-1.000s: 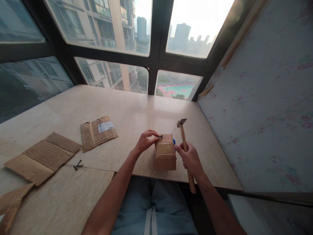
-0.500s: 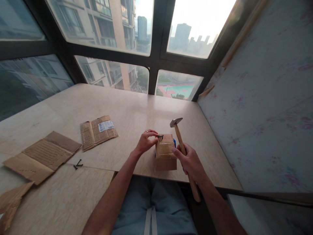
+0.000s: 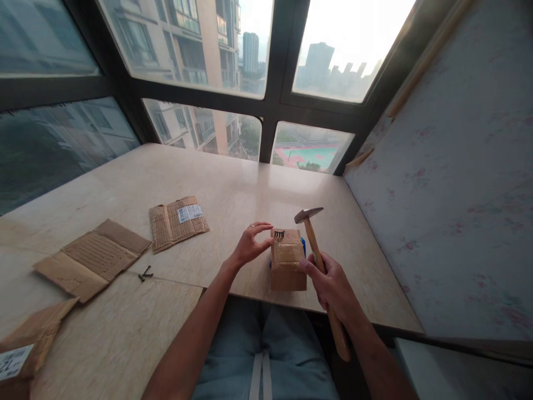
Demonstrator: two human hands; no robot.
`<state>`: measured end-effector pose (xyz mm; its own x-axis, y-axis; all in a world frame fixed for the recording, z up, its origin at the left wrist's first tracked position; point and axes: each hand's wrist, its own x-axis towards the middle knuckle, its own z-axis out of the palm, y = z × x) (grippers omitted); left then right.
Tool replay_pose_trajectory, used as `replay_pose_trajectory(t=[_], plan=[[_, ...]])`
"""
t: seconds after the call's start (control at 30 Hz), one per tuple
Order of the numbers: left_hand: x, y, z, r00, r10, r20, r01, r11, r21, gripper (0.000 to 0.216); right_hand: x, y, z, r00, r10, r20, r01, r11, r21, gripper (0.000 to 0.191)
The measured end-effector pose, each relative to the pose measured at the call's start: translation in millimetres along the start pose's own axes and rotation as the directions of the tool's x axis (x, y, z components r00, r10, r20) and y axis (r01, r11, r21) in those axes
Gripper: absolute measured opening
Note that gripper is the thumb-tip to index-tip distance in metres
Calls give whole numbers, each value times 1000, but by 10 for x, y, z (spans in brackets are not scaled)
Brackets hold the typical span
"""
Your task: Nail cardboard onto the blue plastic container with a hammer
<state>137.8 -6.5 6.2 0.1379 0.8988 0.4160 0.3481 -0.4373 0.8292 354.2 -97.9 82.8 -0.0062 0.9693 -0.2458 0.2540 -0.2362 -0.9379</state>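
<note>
A small cardboard box wrapped in brown tape stands near the table's front edge, with something blue behind it. Several dark nails stick up from its far top edge. My left hand hovers just left of the nails, fingers curled but apart, holding nothing. My right hand grips the wooden handle of a hammer. The hammer's metal head is raised to the right of the box, above the table.
Flattened cardboard pieces lie on the beige table to the left, with loose dark nails between them. Another cardboard scrap sits at the lower left. Windows stand behind, a patterned wall on the right.
My left hand has let go of the nail and drawn slightly back from the box. The hammer has tilted and shifted, its head still raised. The view has moved a little left.
</note>
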Motion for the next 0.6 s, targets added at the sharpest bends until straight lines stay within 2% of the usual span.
replay_pose_trajectory(t=[0.1,0.2,0.23,0.3,0.37,0.4,0.47,0.6], plan=[[-283,-13,-216,996,-62,-72,63,998,21,36,-181,64,-8,999,32,5,-32,996,77,42],[-672,-51,-575,953,-167,-253,199,974,110,34,-376,158,-10,997,70,-26,-65,983,170,45],[-808,-68,-719,920,-199,-338,262,953,152,31,-432,189,-7,996,80,-32,-72,978,195,46],[-1071,-106,-1020,823,-242,-515,411,878,244,27,-522,240,8,993,107,-39,-96,969,230,48],[-1310,-154,-1304,714,-235,-659,561,755,339,27,-585,271,33,989,141,-42,-126,960,250,50],[-1418,-182,-1427,683,-215,-698,617,683,392,27,-606,281,46,987,155,-40,-140,956,259,50],[-1609,-249,-1623,660,-199,-724,689,543,479,29,-629,300,57,984,175,-28,-160,948,275,50],[-1883,-387,-1825,692,-280,-665,717,370,590,33,-609,414,-15,978,205,34,-207,942,265,51]])
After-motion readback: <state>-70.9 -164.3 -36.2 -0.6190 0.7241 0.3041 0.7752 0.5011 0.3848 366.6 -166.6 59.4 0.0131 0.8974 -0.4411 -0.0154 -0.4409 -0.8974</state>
